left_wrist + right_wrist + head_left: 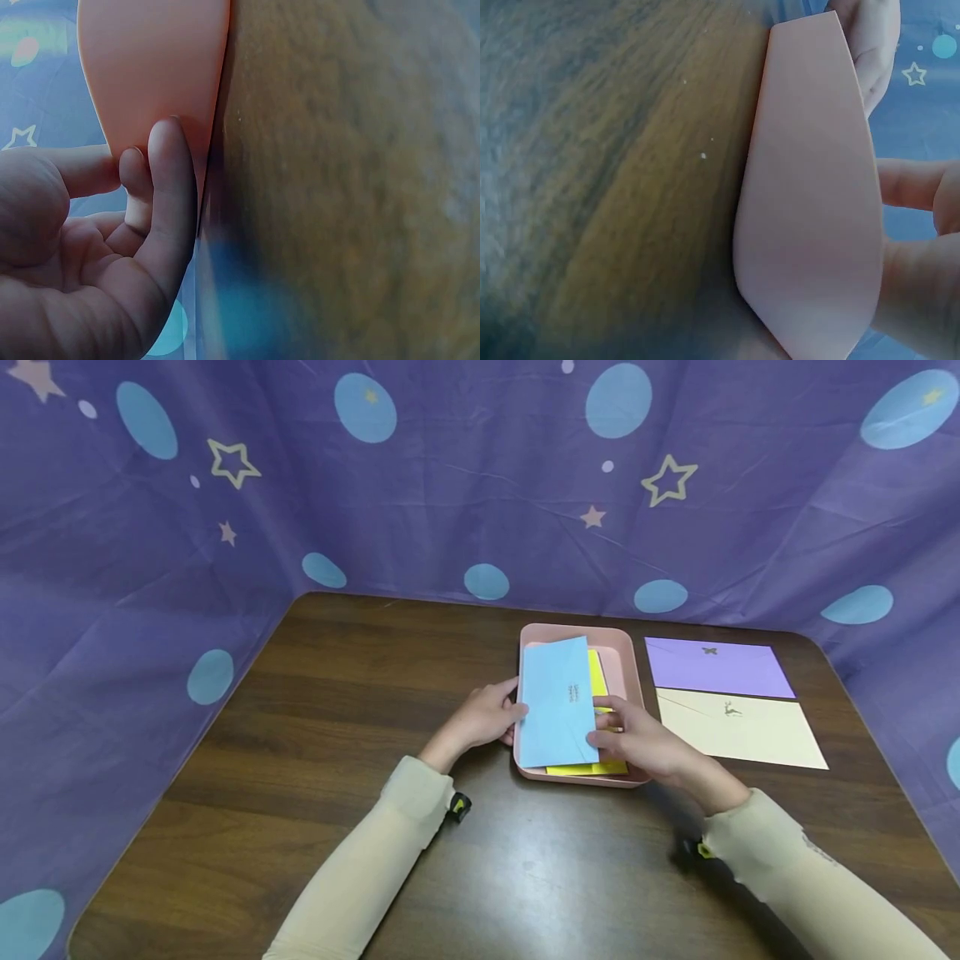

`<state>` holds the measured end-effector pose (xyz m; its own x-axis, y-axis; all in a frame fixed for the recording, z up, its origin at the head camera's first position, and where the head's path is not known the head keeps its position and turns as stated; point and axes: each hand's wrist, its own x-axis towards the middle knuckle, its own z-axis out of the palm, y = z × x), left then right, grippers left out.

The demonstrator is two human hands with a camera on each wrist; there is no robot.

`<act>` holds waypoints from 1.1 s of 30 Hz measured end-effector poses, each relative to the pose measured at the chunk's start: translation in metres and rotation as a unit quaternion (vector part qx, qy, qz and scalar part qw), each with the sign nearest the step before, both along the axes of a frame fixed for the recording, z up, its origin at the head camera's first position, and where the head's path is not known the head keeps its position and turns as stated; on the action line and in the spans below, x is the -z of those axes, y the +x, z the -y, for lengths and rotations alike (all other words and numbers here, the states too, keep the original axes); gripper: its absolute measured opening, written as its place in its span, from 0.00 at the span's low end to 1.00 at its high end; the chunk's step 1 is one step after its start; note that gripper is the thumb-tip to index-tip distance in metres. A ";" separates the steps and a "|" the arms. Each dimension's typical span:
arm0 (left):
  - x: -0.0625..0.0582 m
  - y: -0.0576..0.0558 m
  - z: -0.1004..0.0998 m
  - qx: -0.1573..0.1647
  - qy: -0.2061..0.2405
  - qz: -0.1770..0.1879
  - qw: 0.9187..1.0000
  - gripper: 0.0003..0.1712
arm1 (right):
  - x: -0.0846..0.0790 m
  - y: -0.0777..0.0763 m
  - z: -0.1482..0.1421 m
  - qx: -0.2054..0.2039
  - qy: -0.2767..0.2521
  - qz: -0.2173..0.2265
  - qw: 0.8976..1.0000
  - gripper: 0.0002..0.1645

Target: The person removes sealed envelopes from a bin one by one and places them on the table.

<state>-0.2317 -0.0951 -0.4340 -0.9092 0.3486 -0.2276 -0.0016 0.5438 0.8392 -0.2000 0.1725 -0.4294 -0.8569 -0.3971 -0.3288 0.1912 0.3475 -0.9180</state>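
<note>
A pink tray [617,652] stands on the table with a light blue envelope [555,710] lying at a slight slant on top of a yellow envelope [585,769]. My left hand [483,714] holds the tray's left side. Its thumb reaches over the rim, and its fingertips [171,142] press the outer wall. At the blue envelope's right edge, my right hand [651,739] pinches with the thumb and fingers. From the right wrist, the tray's wall [810,187] hides the fingertips and the envelopes.
Right of the tray lie a purple envelope [720,670] with a butterfly mark and, below it, a cream envelope [742,731] with a deer mark. The dark wooden table [337,693] meets a purple patterned curtain [450,485] at the back and sides.
</note>
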 end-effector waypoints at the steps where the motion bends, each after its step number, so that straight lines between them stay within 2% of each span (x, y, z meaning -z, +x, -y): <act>1: 0.000 0.000 0.000 0.000 -0.001 0.000 1.000 0.36 | 0.000 -0.001 0.000 0.003 -0.003 0.003 1.000 0.45; 7: 0.000 0.000 0.000 0.000 0.004 0.000 1.000 0.35 | 0.003 -0.005 0.000 0.015 -0.006 0.007 1.000 0.45; 14: 0.001 0.001 -0.001 0.003 0.004 -0.012 1.000 0.35 | -0.002 -0.007 -0.009 0.020 0.016 -0.037 0.999 0.44; 20: 0.003 -0.001 0.000 0.001 -0.006 -0.016 1.000 0.36 | -0.011 -0.007 -0.022 0.020 0.007 -0.056 0.998 0.45; 27: 0.002 -0.001 -0.001 -0.001 -0.009 -0.011 1.000 0.36 | -0.024 -0.005 -0.038 0.011 0.037 -0.083 0.996 0.44; 33: 0.001 0.000 0.000 -0.001 -0.009 -0.010 1.000 0.36 | -0.033 -0.006 -0.048 0.010 0.034 -0.087 0.996 0.43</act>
